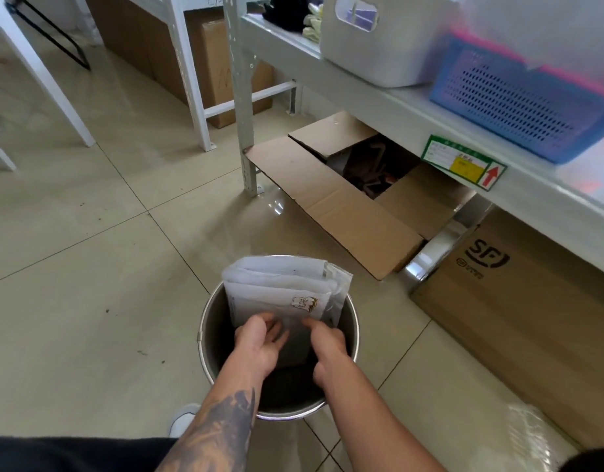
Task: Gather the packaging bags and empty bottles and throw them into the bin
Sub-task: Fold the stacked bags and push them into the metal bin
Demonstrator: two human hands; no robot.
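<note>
A round metal bin (208,332) stands on the tiled floor just in front of me. A stack of white and translucent packaging bags (283,287) sticks up out of it, leaning on the far rim, one bag bearing a small cartoon print. My left hand (259,342) and my right hand (326,345) both reach into the bin and press on the lower end of the bags, fingers bent against the plastic. The bottom of the bin looks dark. No bottle is visible.
An open cardboard box (331,195) lies under a grey metal shelf (378,97) to the right. Beside it sits a printed carton (518,301). The shelf holds a white tub (389,39) and a blue basket (521,97). White table legs (191,80) stand behind.
</note>
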